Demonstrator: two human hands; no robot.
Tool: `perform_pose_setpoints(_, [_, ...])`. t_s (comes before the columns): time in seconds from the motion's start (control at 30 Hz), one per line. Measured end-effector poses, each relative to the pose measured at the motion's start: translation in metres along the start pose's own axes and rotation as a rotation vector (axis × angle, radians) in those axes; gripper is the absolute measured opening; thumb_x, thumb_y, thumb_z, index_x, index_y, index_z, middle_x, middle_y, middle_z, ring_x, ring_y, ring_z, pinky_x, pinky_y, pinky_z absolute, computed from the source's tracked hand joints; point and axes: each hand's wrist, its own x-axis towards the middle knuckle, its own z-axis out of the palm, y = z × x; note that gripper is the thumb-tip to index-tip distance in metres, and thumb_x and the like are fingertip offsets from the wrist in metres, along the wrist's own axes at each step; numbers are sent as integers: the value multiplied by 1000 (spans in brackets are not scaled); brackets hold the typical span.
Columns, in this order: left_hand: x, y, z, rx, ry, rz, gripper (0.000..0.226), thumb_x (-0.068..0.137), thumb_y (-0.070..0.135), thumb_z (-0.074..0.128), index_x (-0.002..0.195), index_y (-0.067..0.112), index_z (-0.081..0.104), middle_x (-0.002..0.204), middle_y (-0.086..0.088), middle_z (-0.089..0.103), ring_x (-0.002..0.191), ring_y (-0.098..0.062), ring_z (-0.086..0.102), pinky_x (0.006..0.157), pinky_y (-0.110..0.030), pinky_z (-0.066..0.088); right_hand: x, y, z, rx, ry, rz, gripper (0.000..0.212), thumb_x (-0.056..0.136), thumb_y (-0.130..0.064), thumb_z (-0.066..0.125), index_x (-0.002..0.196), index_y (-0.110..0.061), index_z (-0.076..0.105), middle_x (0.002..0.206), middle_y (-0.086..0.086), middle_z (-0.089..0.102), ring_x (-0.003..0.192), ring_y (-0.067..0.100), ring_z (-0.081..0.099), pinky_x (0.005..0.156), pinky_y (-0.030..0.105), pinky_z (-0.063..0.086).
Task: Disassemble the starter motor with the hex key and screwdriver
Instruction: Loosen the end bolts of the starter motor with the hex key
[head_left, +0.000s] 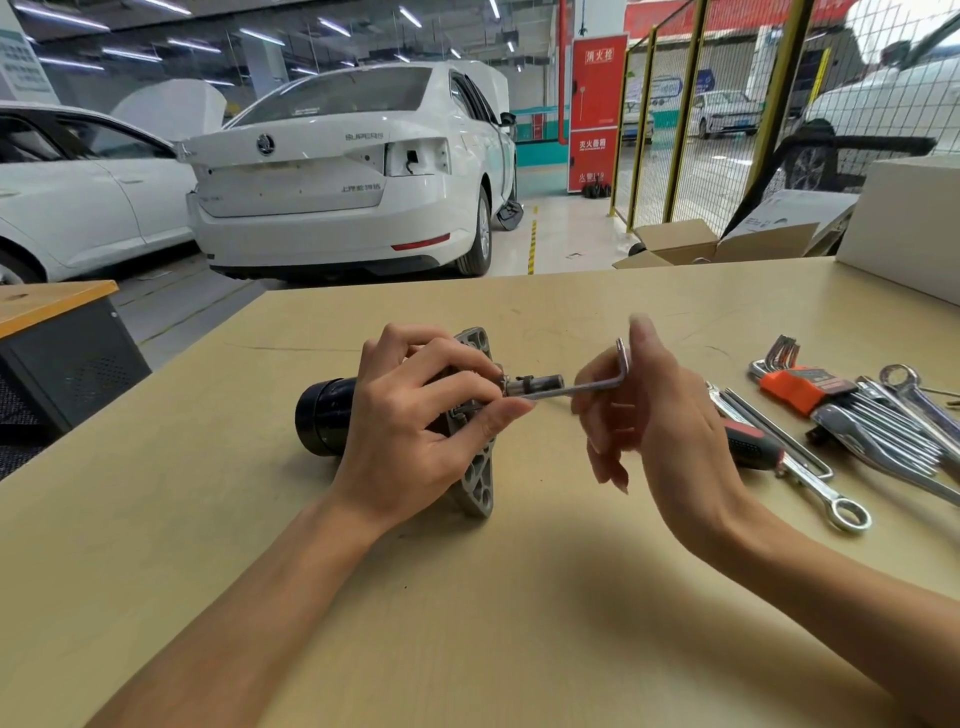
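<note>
Tan workbench (363, 597), surface scuffed. On it: starter motor (324, 415) lying on its side at centre; at right, red-and-black-handled screwdriver (750, 444), combination wrenches (810, 480), hex key set (800, 387) in orange holder; white box (904, 223) at far right corner.

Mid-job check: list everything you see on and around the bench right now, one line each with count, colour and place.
starter motor: one, black body with grey flange, bench centre, lying on its side
hex key: one, silver, L-shaped, tip at the flange
hex key set: one, silver keys in an orange holder, bench right
screwdriver: one, black and red handle, behind the right hand
wrenches: several, chrome, bench right
white box: one, far right corner
cardboard boxes: open, brown, beyond the bench
cars: white, behind
left hand: grips the motor flange
right hand: fingers loosely curled at the hex key's bend
</note>
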Motion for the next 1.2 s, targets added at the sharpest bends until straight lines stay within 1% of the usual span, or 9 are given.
perform_pose_setpoints(0.1, [0, -1, 0, 8, -8, 5, 31, 86, 39, 70, 74, 12, 77, 89, 3, 74, 94, -28, 58, 78, -52, 44, -1, 0, 1, -62, -6, -49, 53, 97, -46, 43, 65, -4, 46, 48, -3, 42, 41, 16, 44, 39, 22, 37])
perform_pose_setpoints(0.23, [0, 0, 0, 27, -12, -1, 32, 87, 38, 69, 74, 10, 77, 89, 2, 74, 94, -28, 59, 78, -52, 44, -2, 6, 2, -221, 15, -166, 45, 97, -42, 48, 71, -5, 44, 50, -1, 43, 39, 20, 45, 41, 36, 39])
perform_pose_setpoints(0.37, [0, 1, -1, 16, -11, -3, 31, 89, 36, 66, 77, 9, 78, 89, 1, 74, 93, -29, 59, 79, -52, 44, -2, 4, 1, -284, 25, -235, 26, 93, -41, 52, 79, -19, 54, 59, -4, 56, 40, 15, 51, 45, 21, 39])
perform_pose_setpoints(0.57, [0, 2, 0, 29, -5, 3, 29, 88, 33, 68, 78, 8, 78, 88, 0, 74, 92, -30, 59, 78, -53, 45, -3, 3, -1, -270, 22, -193, 10, 94, -30, 59, 89, -22, 57, 78, -5, 66, 47, 15, 58, 46, 17, 41])
perform_pose_setpoints(0.67, [0, 2, 0, 26, 2, -1, 30, 89, 33, 67, 78, 7, 78, 88, 1, 73, 92, -29, 58, 79, -51, 45, 0, 0, -2, -161, 73, -49, 32, 86, -48, 65, 87, -18, 58, 76, -1, 64, 44, 17, 57, 41, 24, 41])
perform_pose_setpoints(0.73, [0, 2, 0, 26, 13, -6, 31, 89, 34, 67, 78, 7, 78, 88, 1, 73, 92, -28, 58, 79, -50, 44, 3, -3, -5, -149, 79, 82, 50, 78, -64, 61, 63, -17, 52, 55, -2, 52, 40, 16, 49, 42, 25, 38])
perform_pose_setpoints(0.83, [-1, 2, 1, 24, 20, -10, 30, 89, 33, 69, 77, 8, 78, 88, 2, 73, 92, -28, 58, 79, -51, 45, 7, -5, -8, -103, 24, 244, 67, 80, -66, 58, 36, -24, 30, 40, -6, 28, 35, 11, 30, 39, 16, 31])
perform_pose_setpoints(0.93, [-1, 1, 1, 25, 26, -11, 28, 88, 32, 71, 75, 7, 78, 88, 1, 73, 91, -29, 58, 78, -52, 45, 11, -3, -10, 26, -12, 357, 64, 85, -58, 62, 45, -21, 28, 47, -4, 25, 40, 14, 26, 38, 18, 26])
perform_pose_setpoints(1.2, [-1, 0, 2, 38, 30, 5, 27, 87, 32, 73, 75, 8, 77, 88, 2, 72, 90, -27, 57, 77, -49, 46, 10, -1, -11, 94, -237, 572, 72, 84, -73, 48, 46, -20, 18, 45, -2, 17, 40, 18, 22, 37, 21, 24])
